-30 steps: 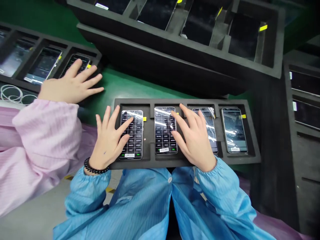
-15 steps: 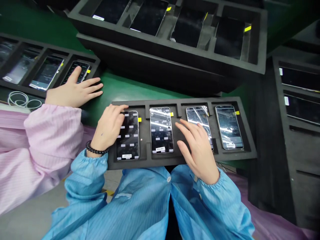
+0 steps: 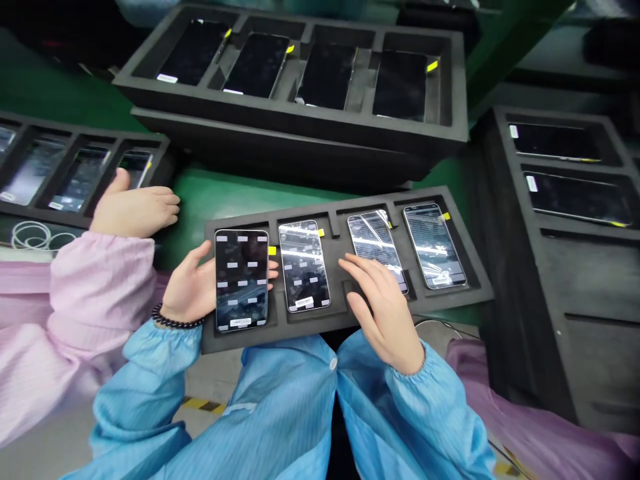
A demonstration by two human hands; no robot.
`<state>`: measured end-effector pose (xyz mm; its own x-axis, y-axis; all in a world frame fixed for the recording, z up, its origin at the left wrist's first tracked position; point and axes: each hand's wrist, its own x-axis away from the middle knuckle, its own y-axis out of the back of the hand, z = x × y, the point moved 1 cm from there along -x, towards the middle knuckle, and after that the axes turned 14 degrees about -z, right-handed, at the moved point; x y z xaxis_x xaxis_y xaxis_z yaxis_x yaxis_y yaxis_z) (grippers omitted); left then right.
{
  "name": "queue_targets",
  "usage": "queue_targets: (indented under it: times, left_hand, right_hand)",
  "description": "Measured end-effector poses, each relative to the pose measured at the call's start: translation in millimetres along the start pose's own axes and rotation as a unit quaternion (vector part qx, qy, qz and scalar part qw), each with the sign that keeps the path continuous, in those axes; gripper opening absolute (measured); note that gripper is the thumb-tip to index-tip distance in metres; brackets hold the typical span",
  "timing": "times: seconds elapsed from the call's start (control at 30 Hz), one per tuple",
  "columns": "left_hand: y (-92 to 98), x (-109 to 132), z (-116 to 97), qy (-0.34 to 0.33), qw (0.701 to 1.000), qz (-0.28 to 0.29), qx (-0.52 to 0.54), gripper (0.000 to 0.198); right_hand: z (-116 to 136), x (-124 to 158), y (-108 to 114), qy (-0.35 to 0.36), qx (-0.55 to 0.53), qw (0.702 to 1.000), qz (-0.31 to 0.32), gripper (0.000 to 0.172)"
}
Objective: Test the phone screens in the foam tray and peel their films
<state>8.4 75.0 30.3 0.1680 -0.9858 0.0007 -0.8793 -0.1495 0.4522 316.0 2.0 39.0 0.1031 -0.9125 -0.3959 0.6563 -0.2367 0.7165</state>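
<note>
My left hand (image 3: pixel 193 287) is closed around a smartphone (image 3: pixel 241 280), its fingers passing behind and their tips showing past the right edge. This phone is raised over the left slot of a black foam tray (image 3: pixel 340 323); small grey blocks dot its dark screen. Beside it a second smartphone (image 3: pixel 305 267) with a similar pattern lies in its slot. Over the lower part of a third smartphone (image 3: pixel 377 241) is my right hand (image 3: pixel 383 310), open with fingers spread; whether it touches the screen I cannot tell. The rightmost smartphone (image 3: pixel 434 247) rests in its slot, showing lines of text.
Behind stands a stack of black foam trays (image 3: pixel 290 110) with several phones in the top one. More stacked trays (image 3: pixel 540 267) are on the right. At left, a co-worker's hand (image 3: pixel 133 210) in a pink sleeve is by another phone tray (image 3: pixel 30 210), near a coiled white cable (image 3: pixel 35 237).
My left hand has slid under the leftmost phone and lifted it from its slot. The view has shifted. The co-worker's fingers have drawn together.
</note>
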Motion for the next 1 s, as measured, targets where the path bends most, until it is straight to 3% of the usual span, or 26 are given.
queue_targets:
  times: [0.13,0.3,0.47,0.57,0.67,0.83,1.0]
  left_hand:
    - [-0.4,-0.5,2.3,0.049,0.999,-0.002,0.018,0.068]
    - [13.0,7.4,15.4,0.055,0.994,-0.090,0.019,0.079]
    - [0.1,28.3,20.9,-0.044,0.976,-0.215,-0.018,0.061]
    - [-7.3,36.2,20.1,-0.124,0.954,-0.259,-0.081,0.050]
    - [-2.9,36.4,20.6,-0.186,0.928,-0.285,-0.153,0.050]
    - [7.5,28.4,25.5,-0.213,0.923,-0.254,-0.197,0.056]
    - [8.0,20.8,31.1,-0.204,0.935,-0.158,-0.244,0.058]
  right_hand:
    - [-5.5,5.6,1.1,-0.003,0.002,1.000,-0.011,0.043]
    - [-12.2,-1.8,0.0,0.016,0.018,1.000,-0.011,0.043]
    - [-4.4,-43.6,-13.1,0.075,0.059,0.995,0.042,0.045]
    - [5.6,-70.8,-28.0,0.121,0.098,0.985,0.078,0.043]
    - [12.5,-88.5,-44.6,0.154,0.128,0.974,0.101,0.041]
    - [14.6,-99.6,-66.2,0.186,0.147,0.965,0.112,0.042]
    - [11.7,-101.1,-71.0,0.203,0.155,0.958,0.129,0.044]
